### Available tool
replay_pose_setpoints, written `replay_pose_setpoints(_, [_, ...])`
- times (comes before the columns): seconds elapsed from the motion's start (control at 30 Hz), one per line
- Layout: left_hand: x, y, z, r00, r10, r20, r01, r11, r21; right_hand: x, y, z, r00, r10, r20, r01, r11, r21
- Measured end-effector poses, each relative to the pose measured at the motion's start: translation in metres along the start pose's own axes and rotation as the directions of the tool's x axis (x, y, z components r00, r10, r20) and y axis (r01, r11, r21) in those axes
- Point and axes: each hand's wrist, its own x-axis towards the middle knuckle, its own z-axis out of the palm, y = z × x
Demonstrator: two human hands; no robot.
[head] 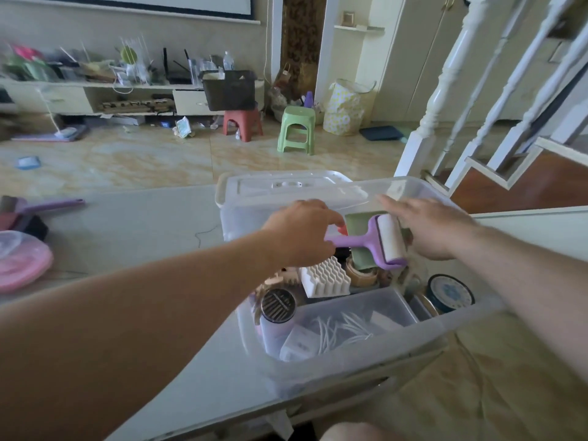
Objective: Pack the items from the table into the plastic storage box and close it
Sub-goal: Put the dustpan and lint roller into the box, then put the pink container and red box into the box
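A clear plastic storage box (423, 337) stands open at the table's right end, with its white lid (286, 187) lying behind it. My left hand (299, 237) grips the purple handle of a lint roller (386, 238) over the box. My right hand (429, 230) is beside the roller's white roll, fingers spread, touching its far end. Under the roller lies a green flat item (359, 222). Inside the box are a white honeycomb rack (324, 276), a black round tin (278, 305), a blue-rimmed round tin (450, 292), tape rolls and a clear inner tray (353, 316) with white cords.
On the table's left sit a pink round lid (22, 262) and a purple-handled tool (51, 205) among dark items. Behind the table are a red stool (243, 124), a green stool (296, 128) and a cluttered low cabinet. White stair railing (445, 90) rises at the right.
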Motion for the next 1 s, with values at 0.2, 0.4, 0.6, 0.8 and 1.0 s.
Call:
replay_pose_setpoints(0.2, [-0.084, -0.046, -0.061, 0.978, -0.109, -0.175, 0.088, 0.988, -0.127, 0.01, -0.083, -0.054, 0.963, -0.051, -0.266, 0.112, 0.969, 0.222])
replay_pose_setpoints(0.4, [-0.221, -0.168, -0.085, 0.929, -0.361, -0.077, 0.364, 0.931, 0.027, 0.03, -0.247, -0.099, 0.886, -0.278, -0.37, 0.388, 0.882, 0.267])
replay_pose_setpoints(0.6, [-0.327, -0.297, -0.088, 0.785, -0.599, -0.158, 0.61, 0.792, 0.028, 0.058, -0.416, -0.106, 0.865, -0.443, -0.235, 0.497, 0.82, 0.285])
replay_pose_setpoints(0.8, [-0.349, -0.411, -0.103, 0.575, -0.803, -0.156, 0.817, 0.572, 0.065, 0.109, -0.557, -0.067, 0.862, -0.499, -0.084, 0.477, 0.747, 0.463])
replay_pose_setpoints(1.0, [-0.326, -0.494, -0.102, 0.351, -0.932, 0.089, 0.916, 0.362, 0.175, 0.153, -0.662, -0.014, 0.899, -0.436, -0.026, 0.306, 0.586, 0.75])
